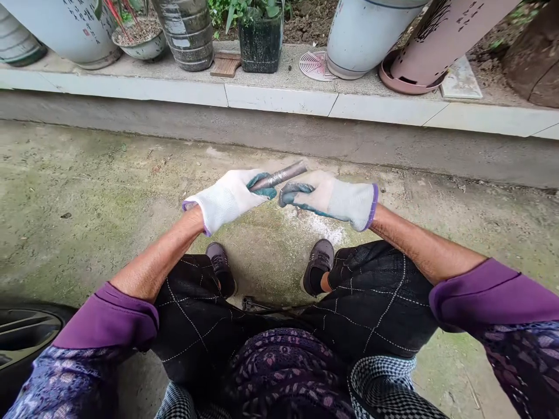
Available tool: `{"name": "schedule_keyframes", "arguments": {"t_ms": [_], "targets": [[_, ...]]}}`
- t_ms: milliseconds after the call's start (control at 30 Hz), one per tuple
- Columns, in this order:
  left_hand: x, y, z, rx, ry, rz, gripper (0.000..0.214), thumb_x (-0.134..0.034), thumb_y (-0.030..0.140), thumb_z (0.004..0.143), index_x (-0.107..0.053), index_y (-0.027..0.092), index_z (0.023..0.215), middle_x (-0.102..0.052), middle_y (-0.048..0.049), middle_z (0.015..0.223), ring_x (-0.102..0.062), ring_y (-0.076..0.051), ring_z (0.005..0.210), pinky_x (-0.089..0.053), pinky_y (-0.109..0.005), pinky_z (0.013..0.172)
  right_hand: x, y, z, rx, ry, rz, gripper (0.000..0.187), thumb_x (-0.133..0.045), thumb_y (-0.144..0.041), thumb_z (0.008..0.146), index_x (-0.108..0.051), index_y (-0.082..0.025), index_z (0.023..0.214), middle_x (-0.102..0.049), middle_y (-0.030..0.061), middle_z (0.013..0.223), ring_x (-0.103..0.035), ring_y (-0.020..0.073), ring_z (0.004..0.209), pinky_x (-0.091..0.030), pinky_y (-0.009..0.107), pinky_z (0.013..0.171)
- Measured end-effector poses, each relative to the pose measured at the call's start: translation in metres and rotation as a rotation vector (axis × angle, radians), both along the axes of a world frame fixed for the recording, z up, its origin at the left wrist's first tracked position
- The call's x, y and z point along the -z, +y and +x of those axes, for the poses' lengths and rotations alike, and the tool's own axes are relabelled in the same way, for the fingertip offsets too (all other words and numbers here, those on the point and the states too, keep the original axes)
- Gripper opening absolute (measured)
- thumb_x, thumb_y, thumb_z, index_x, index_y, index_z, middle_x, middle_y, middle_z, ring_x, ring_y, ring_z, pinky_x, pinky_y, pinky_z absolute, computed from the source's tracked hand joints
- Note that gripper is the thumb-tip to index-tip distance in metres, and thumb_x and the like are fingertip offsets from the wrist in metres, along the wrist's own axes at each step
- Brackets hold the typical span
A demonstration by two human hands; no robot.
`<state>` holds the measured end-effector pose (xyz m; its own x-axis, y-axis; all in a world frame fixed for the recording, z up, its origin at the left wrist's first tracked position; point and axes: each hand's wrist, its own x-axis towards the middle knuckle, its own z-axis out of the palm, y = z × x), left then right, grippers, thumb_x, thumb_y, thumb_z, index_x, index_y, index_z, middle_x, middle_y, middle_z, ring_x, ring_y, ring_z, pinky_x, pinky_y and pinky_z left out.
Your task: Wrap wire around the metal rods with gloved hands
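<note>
I sit low with both gloved hands held out over the concrete floor (87,192). My left hand (227,198), in a white glove with teal fingertips, is closed round the near end of a short grey metal rod (282,174). The rod points up and to the right. My right hand (332,198), in a matching glove, hovers just right of the rod with its fingers curled; its fingertips are close to the rod, and I cannot tell whether they touch it. A patch of white powder (321,227) lies on the floor below the hands.
A raised tiled ledge (279,99) runs across the back, carrying several large pots, a black planter (261,41), a round white grate (315,64) and a small wooden block (226,64). My shoes (318,265) rest on the floor. A dark curved object (21,337) sits at lower left.
</note>
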<state>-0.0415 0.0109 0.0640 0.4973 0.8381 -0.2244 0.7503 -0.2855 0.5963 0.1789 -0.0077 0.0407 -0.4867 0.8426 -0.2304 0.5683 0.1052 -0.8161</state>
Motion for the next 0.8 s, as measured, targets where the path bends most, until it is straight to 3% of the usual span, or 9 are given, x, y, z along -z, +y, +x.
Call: {"name": "schedule_keyframes", "arguments": {"t_ms": [100,200,267,367,533,800], "targets": [[0.003,0.002,0.002,0.039,0.237,0.107,0.036,-0.058,0.045,0.088,-0.070,0.021,0.112,-0.070,-0.0040,0.085,-0.061,-0.017,0.075,-0.048,-0.029,0.071,-0.004,-0.005,-0.006,-0.026,-0.178,0.163,0.022,-0.054,-0.020,0.087,-0.076,-0.017,0.090,-0.069,0.0021,0.076,-0.055,0.0127,0.063,-0.042,0.026,0.059],[0.004,0.000,0.005,0.073,0.437,0.153,0.041,-0.053,0.050,0.092,-0.068,0.025,0.121,-0.073,-0.0063,0.091,-0.065,-0.021,0.080,-0.049,-0.032,0.075,-0.015,-0.011,-0.011,-0.035,-0.325,0.219,0.023,-0.056,-0.022,0.090,-0.077,-0.017,0.097,-0.070,0.0016,0.075,-0.058,0.0130,0.063,-0.040,0.026,0.059],[0.006,0.000,0.008,0.116,0.518,0.157,0.042,-0.051,0.050,0.093,-0.067,0.026,0.123,-0.073,-0.0074,0.094,-0.067,-0.023,0.082,-0.049,-0.033,0.075,-0.023,-0.013,-0.012,-0.044,-0.407,0.237,0.023,-0.056,-0.023,0.091,-0.077,-0.018,0.101,-0.071,0.0014,0.073,-0.059,0.0130,0.062,-0.038,0.026,0.057],[0.011,0.001,0.011,0.160,0.593,0.136,0.043,-0.051,0.049,0.093,-0.066,0.026,0.125,-0.073,-0.0088,0.092,-0.068,-0.025,0.084,-0.049,-0.034,0.076,-0.031,-0.013,-0.012,-0.067,-0.508,0.308,0.020,-0.057,-0.027,0.091,-0.076,-0.021,0.091,-0.067,0.0004,0.066,-0.057,0.0135,0.060,-0.034,0.028,0.055],[0.010,-0.002,0.015,0.237,0.577,0.060,0.044,-0.051,0.048,0.093,-0.067,0.025,0.127,-0.072,-0.0089,0.086,-0.067,-0.024,0.082,-0.048,-0.032,0.075,-0.028,-0.001,-0.006,-0.123,-0.518,0.384,0.020,-0.057,-0.028,0.089,-0.071,-0.023,0.076,-0.063,0.0000,0.063,-0.052,0.0141,0.060,-0.030,0.031,0.056],[0.005,-0.008,0.013,0.279,0.432,-0.040,0.035,-0.058,0.046,0.084,-0.074,0.027,0.109,-0.068,-0.0030,0.074,-0.063,-0.019,0.072,-0.044,-0.027,0.067,-0.019,0.005,-0.004,-0.118,-0.409,0.343,0.020,-0.056,-0.028,0.088,-0.074,-0.023,0.082,-0.066,-0.0011,0.069,-0.053,0.0132,0.063,-0.035,0.029,0.059]]}}
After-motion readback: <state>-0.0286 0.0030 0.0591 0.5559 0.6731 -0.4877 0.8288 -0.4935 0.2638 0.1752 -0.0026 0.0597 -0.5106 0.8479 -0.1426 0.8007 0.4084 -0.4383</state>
